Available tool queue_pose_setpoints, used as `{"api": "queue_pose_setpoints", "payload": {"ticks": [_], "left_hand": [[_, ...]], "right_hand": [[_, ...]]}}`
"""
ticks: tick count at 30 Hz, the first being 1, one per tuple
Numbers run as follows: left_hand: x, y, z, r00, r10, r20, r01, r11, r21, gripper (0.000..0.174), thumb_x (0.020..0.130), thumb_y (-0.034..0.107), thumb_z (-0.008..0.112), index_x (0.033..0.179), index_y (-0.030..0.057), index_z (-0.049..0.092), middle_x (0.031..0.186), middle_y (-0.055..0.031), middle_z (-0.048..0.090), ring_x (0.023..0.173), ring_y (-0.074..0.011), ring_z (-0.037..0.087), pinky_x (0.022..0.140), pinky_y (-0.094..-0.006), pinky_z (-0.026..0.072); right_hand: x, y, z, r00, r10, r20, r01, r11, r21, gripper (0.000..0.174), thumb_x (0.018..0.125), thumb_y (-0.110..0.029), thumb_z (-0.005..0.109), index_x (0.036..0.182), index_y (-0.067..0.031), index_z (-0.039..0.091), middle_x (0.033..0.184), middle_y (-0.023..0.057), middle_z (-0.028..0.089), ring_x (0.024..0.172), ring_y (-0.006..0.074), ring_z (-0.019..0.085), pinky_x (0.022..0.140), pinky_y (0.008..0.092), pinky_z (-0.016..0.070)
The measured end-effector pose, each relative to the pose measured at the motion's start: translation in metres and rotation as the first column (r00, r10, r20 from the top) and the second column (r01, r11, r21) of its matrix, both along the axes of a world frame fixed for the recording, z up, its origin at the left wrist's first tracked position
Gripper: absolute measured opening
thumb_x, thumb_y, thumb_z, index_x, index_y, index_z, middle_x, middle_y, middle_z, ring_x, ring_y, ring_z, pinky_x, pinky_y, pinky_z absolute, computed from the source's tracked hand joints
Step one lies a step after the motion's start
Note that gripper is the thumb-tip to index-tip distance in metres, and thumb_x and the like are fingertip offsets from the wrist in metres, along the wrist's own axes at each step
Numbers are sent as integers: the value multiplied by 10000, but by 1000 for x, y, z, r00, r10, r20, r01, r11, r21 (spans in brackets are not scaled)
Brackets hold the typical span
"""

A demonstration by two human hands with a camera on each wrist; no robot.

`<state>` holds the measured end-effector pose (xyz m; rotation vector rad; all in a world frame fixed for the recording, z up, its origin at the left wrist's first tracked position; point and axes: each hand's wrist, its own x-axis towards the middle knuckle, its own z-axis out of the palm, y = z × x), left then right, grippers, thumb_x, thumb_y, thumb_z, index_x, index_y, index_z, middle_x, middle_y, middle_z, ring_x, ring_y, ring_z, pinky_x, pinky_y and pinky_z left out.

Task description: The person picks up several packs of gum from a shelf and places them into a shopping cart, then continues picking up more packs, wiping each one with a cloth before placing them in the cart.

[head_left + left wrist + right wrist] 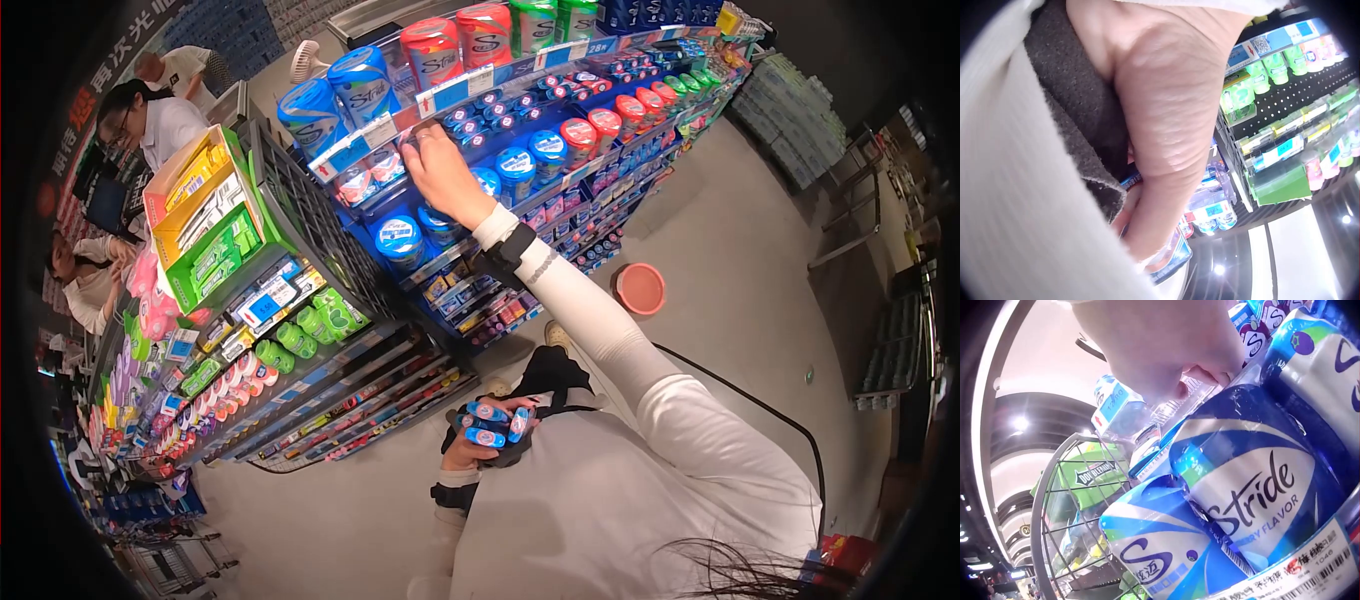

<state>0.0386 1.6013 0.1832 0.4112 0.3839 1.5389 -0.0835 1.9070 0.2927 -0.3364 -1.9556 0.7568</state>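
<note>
My left hand [464, 453], low in front of the body, holds several small blue packs [486, 438] with pale-and-red ends. The left wrist view shows its thumb curled over a blue pack [1175, 259]; the other fingers are mostly hidden. My right hand [445, 178] reaches into the gum shelf, its fingertips just below the price rail [375, 138]. Rows of small blue packs [488, 112] lie to its right, and pink-and-white packs [385, 166] to its left. Large blue Stride tubs [1247, 481] stand close by in the right wrist view. What its fingertips touch cannot be told.
Blue-lidded round tubs [400, 240] stand on the tier below the right hand. A black wire rack [325, 230] with a green-and-orange display box [205, 225] adjoins the shelf at left. A pink bucket [640, 289] sits on the floor. Other people stand behind the rack.
</note>
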Motion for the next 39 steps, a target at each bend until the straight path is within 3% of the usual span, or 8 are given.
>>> {"api": "queue_pose_setpoints", "payload": {"ticks": [10, 22, 30, 33, 34, 35, 36, 39], "left_hand": [[3, 0, 3, 999, 32, 5, -32, 999, 31, 496, 609, 62, 725, 1058, 58, 515, 1270, -267, 420, 1236, -355, 397, 1062, -534, 288], [0, 1, -1, 999, -23, -22, 24, 1000, 19, 574, 622, 72, 715, 1150, 76, 491, 1323, -219, 402, 1185, -318, 464, 1074, -490, 297], [-3, 2, -3, 1000, -2, -22, 3, 1000, 19, 711, 632, 156, 759, 1257, 56, 434, 1320, -197, 416, 1201, -303, 454, 1077, -480, 302], [-2, 1, -1, 996, 88, 18, -87, 996, -11, 647, 622, 162, 777, 1167, 71, 442, 1280, -213, 440, 1248, -364, 384, 1058, -554, 284], [-1, 1, 1, 988, 150, 44, -148, 988, -47, 571, 608, 153, 793, 1068, 100, 460, 1242, -233, 459, 1286, -421, 320, 1042, -616, 266], [0, 0, 1, 985, 171, 30, -170, 985, -21, 703, 657, 176, 744, 1268, 43, 420, 1294, -167, 454, 1229, -331, 436, 1057, -539, 306], [0, -2, -2, 984, 176, 34, -175, 984, -22, 703, 657, 176, 744, 1268, 43, 420, 1294, -167, 454, 1229, -331, 436, 1057, -539, 306], [-2, -12, -7, 952, 291, 90, -257, 926, -277, 622, 638, 133, 728, 1202, 44, 481, 1229, -115, 510, 1155, -312, 509, 1053, -497, 338]], "right_hand": [[-2, 16, -2, 996, -19, 85, 21, 999, -31, 312, 841, -94, 462, 1048, 135, 505, 1107, 331, 496, 999, 468, 494, 893, 465, 412], [-1, 17, 0, 975, -9, 221, -10, 996, 85, 157, 764, -35, 533, 852, 94, 520, 893, 313, 564, 850, 458, 567, 757, 485, 473], [72, -21, 18, 981, 140, 136, -165, 966, 197, 337, 777, 81, 444, 1096, 39, 547, 1049, 231, 598, 984, 385, 570, 833, 412, 457], [145, -44, 27, 700, 548, 458, -516, 831, -207, 248, 813, 21, 501, 1041, -9, 595, 950, 138, 642, 898, 268, 624, 764, 348, 490], [166, -49, 23, 474, 742, 475, -613, 665, -427, 235, 837, -53, 559, 1067, -20, 597, 992, 115, 642, 920, 246, 625, 774, 340, 498], [183, -56, 22, 214, 794, 569, -629, 558, -541, 338, 842, -151, 629, 1147, -20, 563, 1068, 107, 625, 965, 233, 614, 803, 332, 498], [199, -62, 5, 112, 867, 485, -669, 427, -608, 486, 821, -224, 680, 1223, -14, 506, 1179, 112, 570, 994, 231, 599, 819, 331, 494], [221, -96, -28, 283, 899, 334, -562, 438, -702, 519, 786, -203, 714, 1210, 11, 503, 1133, 135, 566, 921, 227, 596, 809, 320, 485]]}}
